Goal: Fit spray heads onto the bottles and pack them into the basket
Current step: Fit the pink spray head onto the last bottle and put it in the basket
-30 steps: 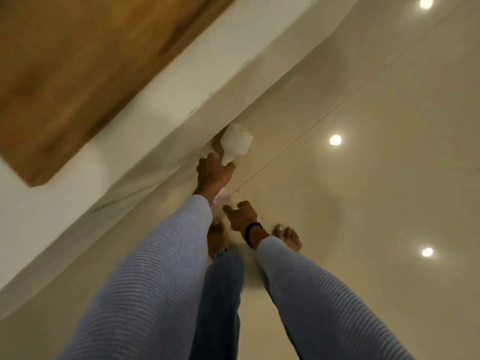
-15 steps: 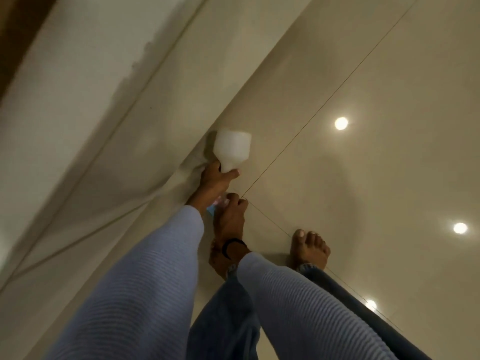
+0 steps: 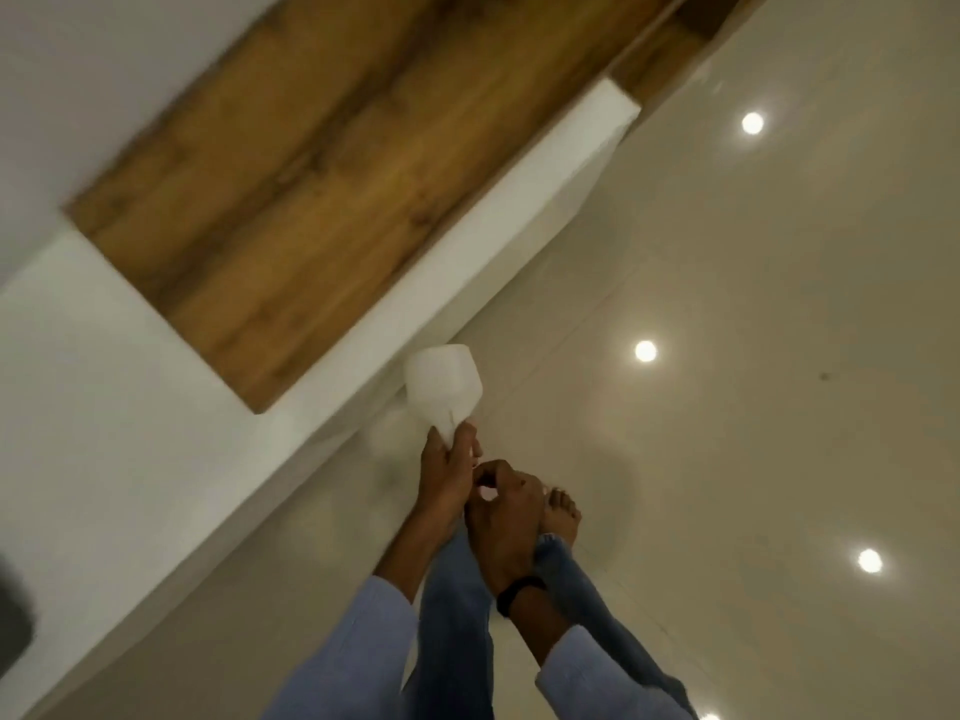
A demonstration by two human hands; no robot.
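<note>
The scene is dimly lit in a warm, yellowish tone. Round lamps are mirrored as hard white glare spots (image 3: 645, 350) on the glossy floor (image 3: 779, 283). The white bottle (image 3: 441, 392) gripped by the left hand (image 3: 447, 475) is washed out and smeared by motion blur, and a faint, soft shadow (image 3: 389, 459) is thrown beside it. The right hand (image 3: 506, 517) is blurred, so its grasp cannot be judged. The wooden panel (image 3: 311, 174) is softened towards the left, and straight edges are bowed near the borders.

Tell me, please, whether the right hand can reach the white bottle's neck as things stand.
Probably yes: the right hand sits beside the left hand, which grips the white bottle by its neck, nothing between them.
</note>
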